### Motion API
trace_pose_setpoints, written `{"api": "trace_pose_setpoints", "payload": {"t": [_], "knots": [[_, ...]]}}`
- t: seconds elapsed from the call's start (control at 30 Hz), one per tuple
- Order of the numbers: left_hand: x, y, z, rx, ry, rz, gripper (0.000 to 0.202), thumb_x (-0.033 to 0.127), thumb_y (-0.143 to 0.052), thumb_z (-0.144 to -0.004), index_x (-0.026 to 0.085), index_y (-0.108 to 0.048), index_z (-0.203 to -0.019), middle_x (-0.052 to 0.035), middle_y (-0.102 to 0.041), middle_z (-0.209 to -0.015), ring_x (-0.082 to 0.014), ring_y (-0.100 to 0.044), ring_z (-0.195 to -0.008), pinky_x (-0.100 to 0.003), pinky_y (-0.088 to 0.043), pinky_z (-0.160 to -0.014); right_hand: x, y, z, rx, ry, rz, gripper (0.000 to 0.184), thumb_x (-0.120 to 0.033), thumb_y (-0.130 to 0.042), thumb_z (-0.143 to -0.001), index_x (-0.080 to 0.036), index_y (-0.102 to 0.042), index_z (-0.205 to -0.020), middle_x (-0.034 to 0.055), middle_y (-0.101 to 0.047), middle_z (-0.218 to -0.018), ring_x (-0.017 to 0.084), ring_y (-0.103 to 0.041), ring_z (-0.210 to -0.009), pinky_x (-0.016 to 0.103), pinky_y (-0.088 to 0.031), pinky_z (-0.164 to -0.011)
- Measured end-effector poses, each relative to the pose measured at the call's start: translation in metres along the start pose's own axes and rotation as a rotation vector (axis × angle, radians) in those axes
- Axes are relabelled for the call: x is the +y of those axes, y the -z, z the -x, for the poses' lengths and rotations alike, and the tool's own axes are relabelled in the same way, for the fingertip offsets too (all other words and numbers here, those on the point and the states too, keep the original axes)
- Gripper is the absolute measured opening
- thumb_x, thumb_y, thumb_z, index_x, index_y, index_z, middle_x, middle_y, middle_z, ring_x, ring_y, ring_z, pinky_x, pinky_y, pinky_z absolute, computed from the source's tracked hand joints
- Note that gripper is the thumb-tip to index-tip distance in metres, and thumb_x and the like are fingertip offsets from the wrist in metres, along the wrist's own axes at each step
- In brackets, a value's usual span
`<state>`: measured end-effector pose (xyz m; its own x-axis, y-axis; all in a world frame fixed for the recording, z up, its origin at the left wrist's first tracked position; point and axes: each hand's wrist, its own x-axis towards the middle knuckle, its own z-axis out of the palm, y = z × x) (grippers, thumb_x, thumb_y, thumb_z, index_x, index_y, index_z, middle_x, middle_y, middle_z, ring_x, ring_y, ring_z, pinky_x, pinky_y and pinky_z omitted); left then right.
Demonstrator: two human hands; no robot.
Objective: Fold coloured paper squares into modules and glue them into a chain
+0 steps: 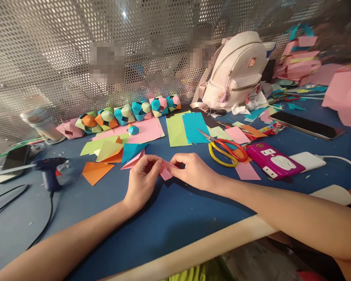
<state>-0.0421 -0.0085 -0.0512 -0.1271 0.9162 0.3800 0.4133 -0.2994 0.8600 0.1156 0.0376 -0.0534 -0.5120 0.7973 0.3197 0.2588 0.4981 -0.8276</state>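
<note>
Between both hands I hold a small folded piece of pink paper just above the blue table. My left hand pinches its left side between thumb and forefinger. On the other side, my right hand grips it the same way, fingers curled. Part of the paper is hidden by the fingertips. Folded teal paper lies right behind my left hand, with orange paper to its left. Scissors with red and yellow handles rest to the right of my right hand.
Folded paper balls line the back by a perforated metal screen. A glue gun with a cable and a bottle stand left. A backpack, a purple power strip and a phone are right.
</note>
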Motion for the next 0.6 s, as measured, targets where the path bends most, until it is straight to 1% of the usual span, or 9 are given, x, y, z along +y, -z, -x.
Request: {"api": "trace_pose_setpoints", "payload": {"t": [0.13, 0.3, 0.43, 0.6], "knots": [[-0.0012, -0.0008, 0.0009, -0.016, 0.016, 0.035, 0.017, 0.034, -0.061, -0.083, 0.017, -0.063, -0.086, -0.0004, -0.065, -0.076, -0.0120, -0.059, -0.068, -0.024, -0.048, -0.065, -0.0018, 0.0015, 0.0005, 0.036, 0.028, -0.012, 0.021, -0.018, -0.056, -0.079, -0.015, -0.052, -0.058, -0.0032, -0.051, -0.058, 0.009, -0.045, -0.058, 0.022, -0.034, -0.056], [0.0028, -0.0011, 0.0013, -0.085, 0.144, 0.203, 0.026, 0.039, -0.065, -0.080, 0.018, -0.064, -0.094, -0.0019, -0.067, -0.083, -0.0139, -0.060, -0.074, -0.025, -0.048, -0.069, -0.0025, 0.0045, -0.0002, 0.037, 0.012, -0.051, 0.025, -0.023, -0.054, -0.081, -0.016, -0.050, -0.057, -0.0029, -0.050, -0.056, 0.009, -0.044, -0.057, 0.022, -0.033, -0.054], [0.0044, -0.0002, 0.0008, -0.121, 0.207, 0.162, 0.026, 0.041, -0.064, -0.079, 0.016, -0.068, -0.086, -0.0022, -0.067, -0.078, -0.0140, -0.057, -0.073, -0.025, -0.046, -0.069, 0.0006, 0.0036, -0.0005, 0.062, 0.043, -0.040, 0.025, -0.025, -0.053, -0.080, -0.016, -0.048, -0.057, -0.0031, -0.049, -0.056, 0.008, -0.043, -0.056, 0.022, -0.032, -0.053], [0.0034, -0.0008, 0.0008, -0.078, 0.232, 0.151, 0.027, 0.043, -0.067, -0.076, 0.016, -0.067, -0.075, -0.0001, -0.062, -0.068, -0.0120, -0.052, -0.064, -0.024, -0.042, -0.061, 0.0024, 0.0004, 0.0007, 0.086, 0.114, 0.039, 0.025, -0.020, -0.051, -0.079, -0.018, -0.043, -0.056, -0.0033, -0.046, -0.056, 0.009, -0.041, -0.055, 0.022, -0.032, -0.053]]}}
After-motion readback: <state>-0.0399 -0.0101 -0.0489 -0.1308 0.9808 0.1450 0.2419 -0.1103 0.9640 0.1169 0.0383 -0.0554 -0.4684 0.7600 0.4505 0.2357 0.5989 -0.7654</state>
